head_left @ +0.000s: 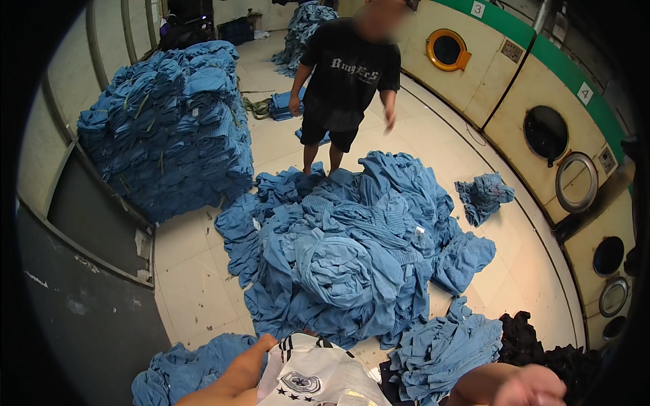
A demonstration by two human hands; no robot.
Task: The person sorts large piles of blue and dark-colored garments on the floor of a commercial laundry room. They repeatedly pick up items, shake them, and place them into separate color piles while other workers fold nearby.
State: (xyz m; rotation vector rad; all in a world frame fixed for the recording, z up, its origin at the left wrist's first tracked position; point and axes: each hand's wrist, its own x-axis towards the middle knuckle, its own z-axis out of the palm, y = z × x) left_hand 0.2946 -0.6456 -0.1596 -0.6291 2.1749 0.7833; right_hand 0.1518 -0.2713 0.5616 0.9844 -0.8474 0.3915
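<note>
My left hand [265,345] is beside the hem of my white shirt, close to the near edge of the big heap of blue garments [338,260]; its fingers are mostly hidden. At the lower right, my right hand [531,389] is raised close to the view, fingers curled in and somewhat blurred, with nothing visible in it. Between it and the big heap lies a smaller pile of blue garments [443,352]. More blue cloth [193,369] lies on the floor beside my left forearm. The garments look crumpled and tangled; a small white tag shows on the heap.
A person in black [349,74] stands at the heap's far side. A tall stack of bundled blue garments [166,128] stands at left. Washing machines [497,95] line the right wall, one with its round door [576,181] swung out. Black cloth [521,342] lies lower right.
</note>
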